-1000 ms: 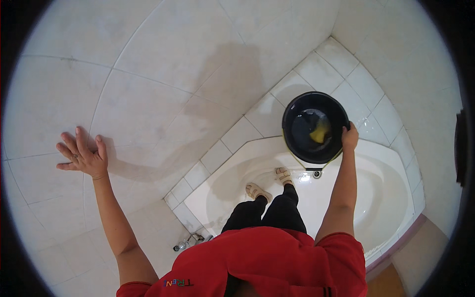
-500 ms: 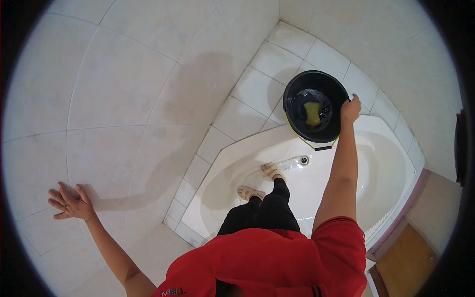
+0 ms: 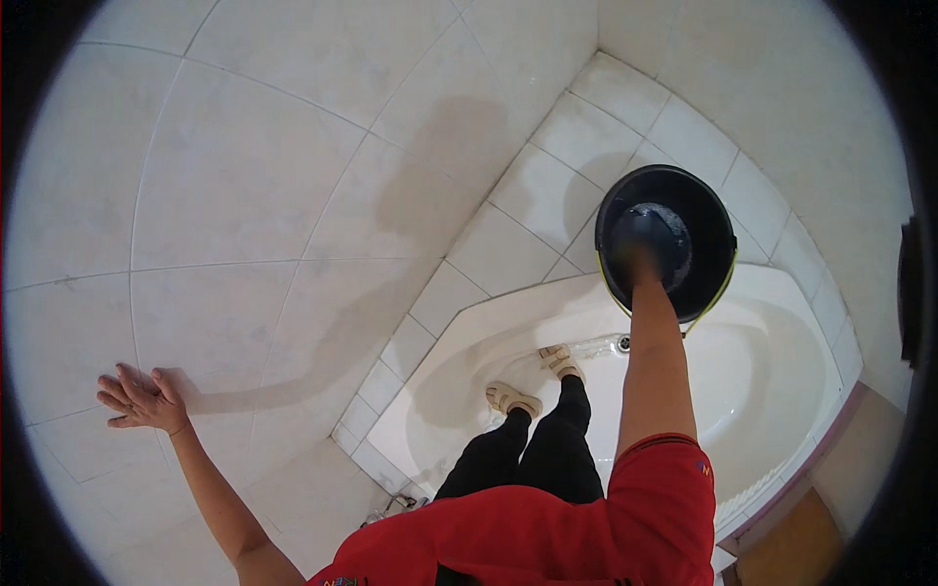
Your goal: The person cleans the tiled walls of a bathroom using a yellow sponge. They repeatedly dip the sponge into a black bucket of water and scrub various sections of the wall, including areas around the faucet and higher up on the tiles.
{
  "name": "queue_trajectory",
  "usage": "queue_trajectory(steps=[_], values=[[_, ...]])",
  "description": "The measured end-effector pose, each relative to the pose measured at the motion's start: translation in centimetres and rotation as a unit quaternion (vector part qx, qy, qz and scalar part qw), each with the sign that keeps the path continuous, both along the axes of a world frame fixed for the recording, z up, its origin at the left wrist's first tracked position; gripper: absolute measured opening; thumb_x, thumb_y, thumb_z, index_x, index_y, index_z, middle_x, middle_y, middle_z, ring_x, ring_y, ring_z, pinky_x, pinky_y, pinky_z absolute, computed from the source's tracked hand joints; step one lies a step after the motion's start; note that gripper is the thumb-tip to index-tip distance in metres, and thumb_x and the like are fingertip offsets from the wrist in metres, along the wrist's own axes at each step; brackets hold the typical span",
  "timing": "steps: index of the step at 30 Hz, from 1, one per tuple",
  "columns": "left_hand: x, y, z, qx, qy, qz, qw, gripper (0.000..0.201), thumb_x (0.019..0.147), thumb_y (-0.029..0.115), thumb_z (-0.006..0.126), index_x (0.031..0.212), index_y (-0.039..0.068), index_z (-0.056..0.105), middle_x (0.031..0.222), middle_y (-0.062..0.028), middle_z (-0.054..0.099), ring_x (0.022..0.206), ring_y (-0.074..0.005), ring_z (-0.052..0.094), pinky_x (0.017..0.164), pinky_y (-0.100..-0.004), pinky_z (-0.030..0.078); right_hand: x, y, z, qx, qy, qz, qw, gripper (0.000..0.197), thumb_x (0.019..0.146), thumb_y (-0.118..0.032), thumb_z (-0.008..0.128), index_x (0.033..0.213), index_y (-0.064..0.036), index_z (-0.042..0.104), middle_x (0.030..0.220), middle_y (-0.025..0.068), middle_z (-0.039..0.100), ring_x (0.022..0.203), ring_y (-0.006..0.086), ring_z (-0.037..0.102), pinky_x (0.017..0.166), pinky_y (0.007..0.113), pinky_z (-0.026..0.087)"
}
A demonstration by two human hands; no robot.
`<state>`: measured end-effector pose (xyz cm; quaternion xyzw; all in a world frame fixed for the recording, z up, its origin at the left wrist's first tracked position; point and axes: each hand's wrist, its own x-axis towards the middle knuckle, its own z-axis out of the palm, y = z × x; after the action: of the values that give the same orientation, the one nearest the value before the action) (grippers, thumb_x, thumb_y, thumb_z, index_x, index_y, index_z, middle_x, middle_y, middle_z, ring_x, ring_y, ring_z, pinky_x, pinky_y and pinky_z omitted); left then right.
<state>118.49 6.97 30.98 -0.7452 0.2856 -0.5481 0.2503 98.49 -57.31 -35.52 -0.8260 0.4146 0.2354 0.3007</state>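
Observation:
My left hand point(image 3: 145, 398) is open, its fingers spread and pressed against the pale tiled wall point(image 3: 244, 166) on the left. To the right, my right hand point(image 3: 640, 252) reaches down inside a black bucket point(image 3: 711, 217). Motion smears its fingers, so what they hold, if anything, does not show. Dark, sudsy liquid point(image 3: 676, 232) fills the bottom of the bucket. A thin yellow-green wire handle point(image 3: 724, 289) hangs against the bucket's near side. The bucket rests at the tub's far edge, by the white tiled ledge point(image 3: 532, 220).
I stand inside a white corner bathtub point(image 3: 772, 342), wearing beige sandals point(image 3: 513, 398). A round drain point(image 3: 625, 344) lies beside my right forearm. Metal taps point(image 3: 396, 506) show near my left hip, and a brown wooden panel point(image 3: 796, 542) stands at the lower right.
My right hand has left the bucket's right rim and dipped inside. The yellow sponge seen there earlier is now hidden. My left hand stays on the wall, while the view has shifted slightly.

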Motion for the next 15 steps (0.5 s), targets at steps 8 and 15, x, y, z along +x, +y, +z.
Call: queue_trajectory(steps=[8, 15], values=[[-0.9, 0.9, -0.2, -0.001, 0.015, 0.031, 0.999, 0.059, 0.09, 0.049, 0.049, 0.135, 0.011, 0.048, 0.153, -0.0105, 0.028, 0.145, -0.0287, 0.013, 0.106, -0.057, -0.015, 0.2, -1.6, 10.5, 0.305, -0.082, -0.226, 0.922, 0.053, 0.086, -0.044, 0.057, 0.122, -0.0057, 0.052, 0.119, 0.0178, 0.057, 0.107, 0.0349, 0.057, 0.09, 0.043, 0.046], [-0.6, 1.0, -0.4, -0.01, 0.013, 0.027, 0.999, 0.057, 0.087, 0.045, 0.051, 0.132, 0.011, 0.051, 0.152, -0.0118, 0.029, 0.145, -0.0306, 0.013, 0.107, -0.0564, -0.017, -2.1, -1.8, 20.0, 0.421, -0.305, -0.461, 0.719, 0.032, 0.087, -0.041, 0.06, 0.094, -0.0099, 0.056, 0.078, 0.0081, 0.058, 0.054, 0.022, 0.057, 0.047, 0.033, 0.049]])
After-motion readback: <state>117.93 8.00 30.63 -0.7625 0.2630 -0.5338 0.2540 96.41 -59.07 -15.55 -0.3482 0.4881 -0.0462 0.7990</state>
